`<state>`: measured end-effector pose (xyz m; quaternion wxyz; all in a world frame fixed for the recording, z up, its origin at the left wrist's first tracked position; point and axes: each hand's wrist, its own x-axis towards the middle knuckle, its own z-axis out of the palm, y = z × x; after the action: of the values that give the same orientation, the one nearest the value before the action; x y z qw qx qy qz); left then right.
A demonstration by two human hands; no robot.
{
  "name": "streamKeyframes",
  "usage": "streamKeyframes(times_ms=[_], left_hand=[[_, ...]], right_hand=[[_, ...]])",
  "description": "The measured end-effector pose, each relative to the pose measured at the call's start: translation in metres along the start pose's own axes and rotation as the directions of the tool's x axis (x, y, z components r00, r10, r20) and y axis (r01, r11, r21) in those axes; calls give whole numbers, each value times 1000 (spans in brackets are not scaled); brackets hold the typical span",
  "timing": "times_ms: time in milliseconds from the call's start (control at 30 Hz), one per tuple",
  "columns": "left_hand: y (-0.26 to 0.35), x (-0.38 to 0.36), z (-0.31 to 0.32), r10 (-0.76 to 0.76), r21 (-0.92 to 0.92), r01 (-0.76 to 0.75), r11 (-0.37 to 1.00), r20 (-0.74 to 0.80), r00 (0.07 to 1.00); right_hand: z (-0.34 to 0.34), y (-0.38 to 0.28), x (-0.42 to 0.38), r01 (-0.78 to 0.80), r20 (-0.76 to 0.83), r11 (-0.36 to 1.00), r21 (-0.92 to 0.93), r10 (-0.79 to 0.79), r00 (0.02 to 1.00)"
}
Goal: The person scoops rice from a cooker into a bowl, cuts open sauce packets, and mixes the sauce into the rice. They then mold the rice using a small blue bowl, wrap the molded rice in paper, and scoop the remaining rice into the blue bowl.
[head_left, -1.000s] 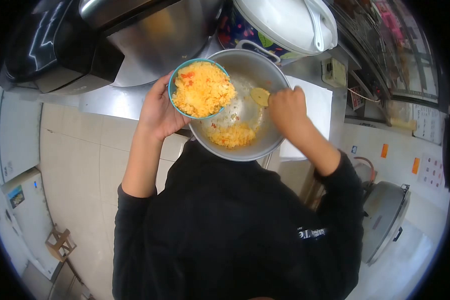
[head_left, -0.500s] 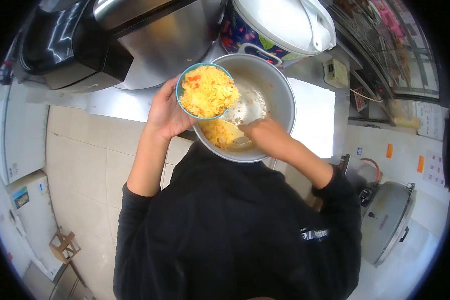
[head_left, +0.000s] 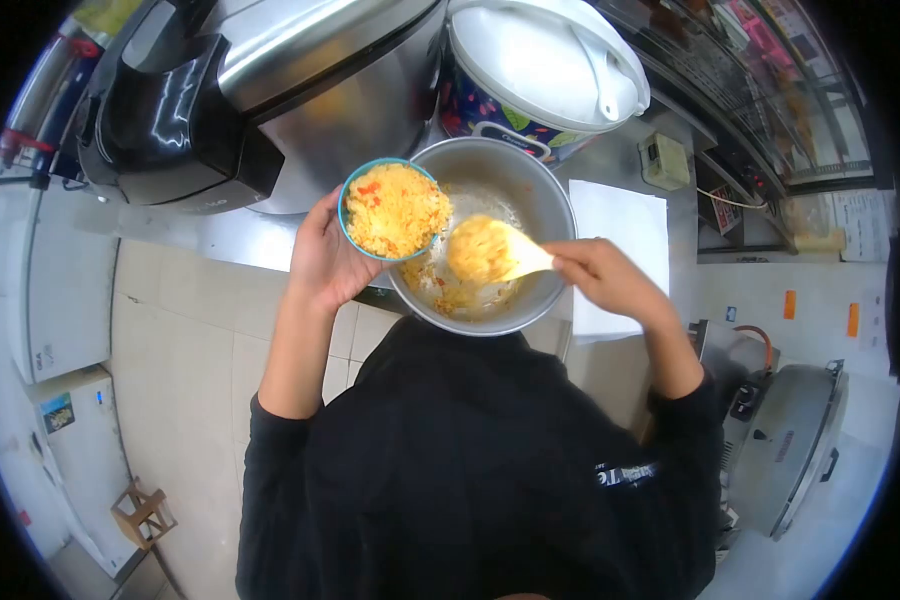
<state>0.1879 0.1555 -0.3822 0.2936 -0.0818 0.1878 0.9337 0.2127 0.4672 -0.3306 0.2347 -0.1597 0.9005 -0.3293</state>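
Note:
My left hand (head_left: 322, 258) is wrapped round a blue-rimmed bowl (head_left: 343, 222) heaped with yellow rice (head_left: 398, 212) that has red bits in it. The bowl is at the left rim of a round metal pot (head_left: 553, 215). My right hand (head_left: 610, 280) grips the handle of a pale rice paddle (head_left: 526, 257). A rounded scoop of yellow rice lies on its blade, above the pot. More loose rice clings to the pot's bottom and lower left side. The bowl's underside is hidden.
Behind the pot stand a large steel and black cooker (head_left: 345, 130) and a patterned container with a white lid (head_left: 540, 70). White paper (head_left: 620, 230) lies right of the pot on the steel counter. A small box (head_left: 664, 160) sits farther right.
My right hand has lifted the paddle from the pot's lower side, moving up and right, with rice on it. The bowl has shifted slightly left and down in view.

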Motion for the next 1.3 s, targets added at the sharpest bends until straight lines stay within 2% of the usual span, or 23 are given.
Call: streamKeyframes(times_ms=[100,200,300,333,367,400,467,633,767,867,967,1067,1167,1300], left_hand=[[-11,-1,9,1,38,1,999,-42,999],[-33,9,18,-6,109,14,994,-78,997],[-58,24,25,-8,167,26,986,-107,994],[-64,30,27,-16,180,33,983,-94,995],[-69,34,28,-14,193,38,981,-125,992],[-74,38,29,-11,205,43,978,-157,988],[-81,43,31,-12,212,62,975,-228,974],[-94,48,28,27,168,18,986,-259,965],[-98,44,28,37,180,14,984,-275,961],[-95,38,32,55,174,-15,985,-223,973],[-90,37,29,45,182,-18,983,-145,988],[-91,38,27,49,226,-24,974,-106,993],[-91,37,28,22,224,9,975,-134,991],[-83,34,35,-37,172,67,983,-169,985]], right_hand=[[-24,-8,-11,-38,-143,997,-63,29,989],[-33,-21,-12,54,-319,980,-191,-114,941],[-17,-26,-9,-14,-411,856,-517,-233,881],[-7,-26,-11,-63,-391,759,-648,-260,883],[4,-33,-12,-151,-354,684,-714,-166,920],[15,-36,-14,-147,-349,670,-728,-178,920],[36,-36,-17,-144,-349,654,-743,-194,917],[76,-31,-19,-178,-388,614,-769,-226,894],[85,-26,-22,-174,-427,741,-648,-164,889],[63,-23,-28,-141,-443,845,-515,-122,888],[50,-24,-33,-155,-483,881,-447,-92,871],[45,-28,-31,-81,-489,871,-485,-193,851],[52,-28,-32,-21,-445,833,-553,-275,852],[66,-15,-33,21,-456,844,-535,-310,835]])
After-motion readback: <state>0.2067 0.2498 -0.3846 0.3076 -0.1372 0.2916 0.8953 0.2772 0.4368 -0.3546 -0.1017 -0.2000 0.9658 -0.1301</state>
